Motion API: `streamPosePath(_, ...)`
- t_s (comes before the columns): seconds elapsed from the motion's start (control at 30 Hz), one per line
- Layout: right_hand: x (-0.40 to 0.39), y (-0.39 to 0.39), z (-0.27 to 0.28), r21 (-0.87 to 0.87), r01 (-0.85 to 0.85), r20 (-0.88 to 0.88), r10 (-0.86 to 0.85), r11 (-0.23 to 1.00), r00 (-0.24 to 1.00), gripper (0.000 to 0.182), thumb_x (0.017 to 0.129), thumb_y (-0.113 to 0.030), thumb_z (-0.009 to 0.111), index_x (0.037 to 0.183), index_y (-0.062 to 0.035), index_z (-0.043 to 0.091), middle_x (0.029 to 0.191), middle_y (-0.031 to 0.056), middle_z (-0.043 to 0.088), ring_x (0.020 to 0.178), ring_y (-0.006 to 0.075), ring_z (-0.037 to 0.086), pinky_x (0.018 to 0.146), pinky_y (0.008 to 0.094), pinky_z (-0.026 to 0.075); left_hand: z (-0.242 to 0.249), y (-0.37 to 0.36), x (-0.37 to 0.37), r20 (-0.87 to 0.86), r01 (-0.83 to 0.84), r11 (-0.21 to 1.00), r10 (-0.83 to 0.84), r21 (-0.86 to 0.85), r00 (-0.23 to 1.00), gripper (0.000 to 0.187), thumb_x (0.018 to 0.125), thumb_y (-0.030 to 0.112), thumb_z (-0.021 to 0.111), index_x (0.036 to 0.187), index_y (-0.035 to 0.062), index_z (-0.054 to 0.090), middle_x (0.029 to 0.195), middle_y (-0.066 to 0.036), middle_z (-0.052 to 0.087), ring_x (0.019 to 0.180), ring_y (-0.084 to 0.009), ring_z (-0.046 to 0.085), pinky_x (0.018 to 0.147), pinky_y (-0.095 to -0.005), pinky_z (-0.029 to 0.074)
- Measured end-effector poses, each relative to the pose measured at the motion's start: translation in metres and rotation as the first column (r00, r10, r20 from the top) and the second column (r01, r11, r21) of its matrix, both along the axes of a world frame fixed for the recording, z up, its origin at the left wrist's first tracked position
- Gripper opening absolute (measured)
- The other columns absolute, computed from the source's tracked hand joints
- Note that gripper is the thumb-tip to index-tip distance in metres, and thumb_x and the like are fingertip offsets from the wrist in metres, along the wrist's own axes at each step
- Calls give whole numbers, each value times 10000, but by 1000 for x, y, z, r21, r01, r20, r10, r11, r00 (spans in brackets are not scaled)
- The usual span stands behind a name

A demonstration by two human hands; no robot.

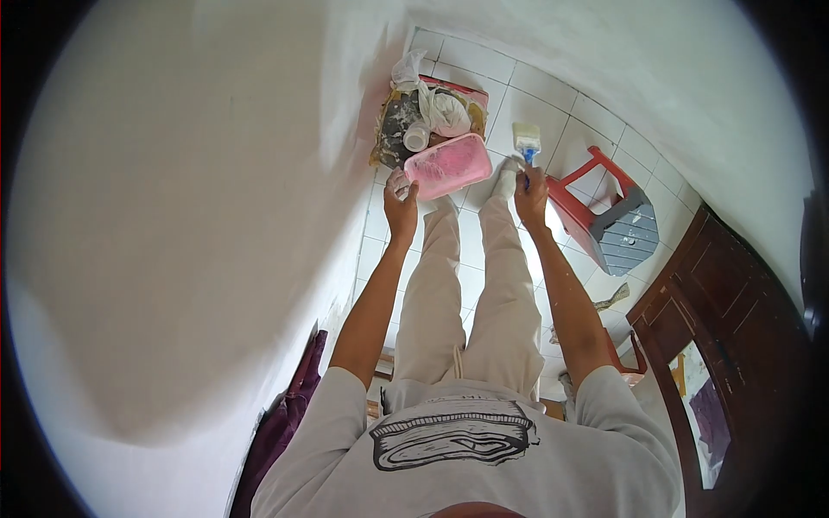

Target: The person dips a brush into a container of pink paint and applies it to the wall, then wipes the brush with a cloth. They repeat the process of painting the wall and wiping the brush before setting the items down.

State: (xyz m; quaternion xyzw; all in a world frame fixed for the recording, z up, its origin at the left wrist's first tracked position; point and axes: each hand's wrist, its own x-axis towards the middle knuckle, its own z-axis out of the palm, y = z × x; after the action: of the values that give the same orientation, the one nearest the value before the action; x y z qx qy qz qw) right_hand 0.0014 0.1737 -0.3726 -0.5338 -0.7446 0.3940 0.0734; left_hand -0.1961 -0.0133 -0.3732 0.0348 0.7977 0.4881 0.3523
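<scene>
A pink plastic tub hangs tilted in front of me, its inside smeared with a pale coating. My left hand is closed on the tub's left end, thumb over the rim. To the right, my right hand grips the blue handle of a paintbrush. The brush points away from me, its wide pale bristles uppermost. Hand and brush are apart from the tub. Beyond the tub, a white plastic bag and a small white container rest on a paint-spattered dark surface.
A red stool with a grey slatted seat lies on its side at the right on the white tiled floor. A pale wall rises close on my left. Dark wooden furniture with a mirror stands lower right; purple cloth hangs lower left.
</scene>
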Motion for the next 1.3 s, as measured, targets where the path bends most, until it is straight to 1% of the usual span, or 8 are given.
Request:
streamPosePath(0.13,-6,32,-7,245,-84,-123,117,966,986,347,931,-50,505,1273,-5,543,920,221,582,828,428,586,733,510,452,1,-7,7,90,-94,995,97,-40,991,572,939,253,684,1409,8,469,1302,-175,543,1171,-245,536,1008,-380,430)
streamPosePath(0.3,-72,65,27,-113,-136,-205,111,984,972,365,949,-107,511,1309,-49,497,1076,250,636,959,444,621,787,503,472,5,-18,18,144,-172,983,180,-63,973,580,950,301,671,1414,19,468,1305,-180,542,1149,-255,547,973,-381,456)
streamPosePath(0.5,-156,80,-12,1,-611,-92,609,792,788,390,937,-222,579,1308,-114,525,1073,215,675,1007,414,632,830,514,488,-2,-22,1,98,-184,980,191,-77,977,560,958,325,659,1391,13,486,1275,-179,566,1121,-258,564,952,-379,470)
streamPosePath(0.77,-196,65,-38,-193,-717,-12,729,670,684,315,883,-223,628,1170,-110,687,1134,159,686,1075,355,633,941,445,486,2,14,-46,17,-179,983,180,-48,984,509,983,332,616,1358,4,512,1259,-167,590,1141,-254,576,977,-371,464)
streamPosePath(1.0,-190,69,-51,-173,-684,7,695,709,719,295,886,-277,612,1100,-93,698,1138,176,682,1053,372,650,923,490,508,-17,52,-77,31,-6,1000,6,-8,1000,497,1040,363,482,1370,-6,527,1277,-188,607,1118,-251,599,993,-360,441)
streamPosePath(1.07,-199,71,-44,-63,-449,174,453,891,875,325,876,-314,626,1047,-44,688,1086,212,683,1013,392,665,886,508,526,-18,61,-81,46,29,999,-28,-28,999,530,1045,402,454,1364,-14,532,1272,-199,611,1114,-264,602,991,-358,435)
streamPosePath(1.23,-217,60,-33,-227,-376,299,432,898,851,387,806,-340,687,1006,-9,690,1070,227,685,1016,391,673,885,500,536,-34,72,-83,111,36,998,-31,-43,993,656,1047,530,358,1311,-31,574,1135,-188,655,1024,-271,594,965,-374,425)
streamPosePath(1.3,-216,45,-51,-5,-223,297,215,975,930,313,739,-283,713,916,-24,724,952,228,713,932,420,691,833,506,540,-33,74,-87,146,57,996,-46,-72,988,686,1047,548,331,1282,-44,586,1095,-180,652,998,-270,585,947,-383,425)
